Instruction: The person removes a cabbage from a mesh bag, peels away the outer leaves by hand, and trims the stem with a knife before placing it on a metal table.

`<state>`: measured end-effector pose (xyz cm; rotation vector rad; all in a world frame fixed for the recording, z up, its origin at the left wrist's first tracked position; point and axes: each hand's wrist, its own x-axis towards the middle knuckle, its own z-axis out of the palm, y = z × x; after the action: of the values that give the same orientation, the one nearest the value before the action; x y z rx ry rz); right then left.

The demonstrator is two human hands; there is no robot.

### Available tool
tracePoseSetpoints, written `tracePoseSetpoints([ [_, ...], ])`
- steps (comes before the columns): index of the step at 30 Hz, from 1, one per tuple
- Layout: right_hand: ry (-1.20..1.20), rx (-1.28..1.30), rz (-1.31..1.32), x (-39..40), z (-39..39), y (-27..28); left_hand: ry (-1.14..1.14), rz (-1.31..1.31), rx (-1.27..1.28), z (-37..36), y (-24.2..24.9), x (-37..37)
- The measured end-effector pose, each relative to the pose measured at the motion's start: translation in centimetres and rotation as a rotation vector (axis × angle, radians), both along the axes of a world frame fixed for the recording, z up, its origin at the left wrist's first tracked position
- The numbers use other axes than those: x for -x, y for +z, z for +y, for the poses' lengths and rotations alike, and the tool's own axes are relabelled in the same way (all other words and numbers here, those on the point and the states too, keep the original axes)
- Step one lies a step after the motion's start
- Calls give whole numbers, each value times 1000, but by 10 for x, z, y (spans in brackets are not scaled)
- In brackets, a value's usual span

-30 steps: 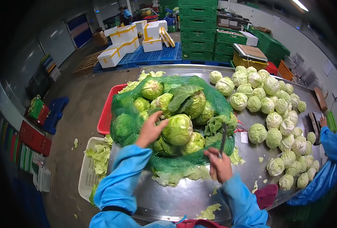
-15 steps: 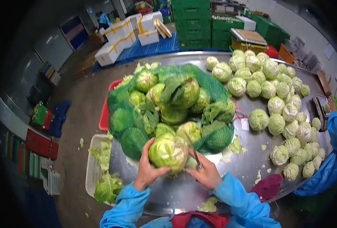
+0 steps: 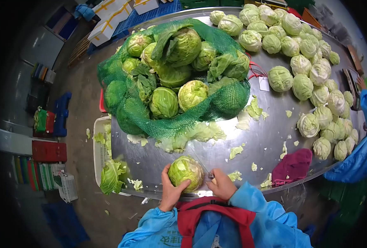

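Note:
My left hand grips a green cabbage at the near edge of the steel table. My right hand holds a knife, its blade against the cabbage's right side. Behind them a green net sack full of untrimmed cabbages lies on the table. A pile of trimmed pale cabbages fills the table's right side.
Leaf scraps litter the table. A dark red cloth lies at the right near edge. A white crate with loose leaves stands left of the table, a red crate behind it. Another person's blue sleeve is at the far right.
I have pulled a cabbage out of the sack and brought it to the near table edge. My right hand has set the knife against it. The view has tilted down.

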<state>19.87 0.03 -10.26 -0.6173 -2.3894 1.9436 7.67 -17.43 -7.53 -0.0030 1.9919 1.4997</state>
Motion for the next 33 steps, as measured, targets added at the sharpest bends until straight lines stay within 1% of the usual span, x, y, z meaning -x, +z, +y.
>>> tracePoseSetpoints([
  [2,113,-113,-123,-8,-2,7,-146,281,163,-5,-14,-9],
  [4,141,-108,-161,-11,-7,7,-140,257,159,2,-10,-14],
  [6,177,-104,-198,-11,-8,5,-112,313,189,5,-11,-17],
  [8,224,-99,-218,-9,-8,4,-111,313,194,4,-13,-18],
  [11,215,-88,-233,-5,-10,-3,-107,328,205,10,-9,-18],
  [15,213,-150,-266,9,-16,-42,-130,347,219,9,-12,-13],
  [17,190,-287,-492,27,-18,-50,-139,333,212,3,-14,-14],
  [19,189,-311,-472,30,-22,-66,-149,340,202,-6,-13,-5],
  [20,199,-331,-460,29,-22,-71,-125,180,62,-12,-11,1],
  [21,207,-344,-449,30,-14,-58,-100,23,-79,-19,-10,8],
  [22,197,35,-405,31,-2,-34,-85,34,-84,-30,-7,14],
  [23,187,419,-358,31,3,-22,-192,90,41,-44,-2,18],
  [24,200,423,-357,31,1,-24,-304,141,172,-54,2,19],
  [25,209,572,-365,31,-2,-27,-219,15,47,-58,4,18],
  [26,220,719,-377,31,-5,-29,-205,15,53,-59,7,15],
  [27,208,844,-411,38,-6,-15,-59,-90,-33,-48,15,11],
  [28,227,840,-415,40,-4,-8,89,-191,-123,-39,19,6],
  [29,264,776,-408,43,-3,-2,185,-146,-108,-37,9,3],
  [30,295,710,-397,46,-2,5,194,-139,-110,-31,5,-1],
  [31,298,707,-395,49,1,13,259,-110,-149,-25,1,-5],
  [33,302,280,-133,48,6,26,364,-110,-254,-10,-6,-13],
])
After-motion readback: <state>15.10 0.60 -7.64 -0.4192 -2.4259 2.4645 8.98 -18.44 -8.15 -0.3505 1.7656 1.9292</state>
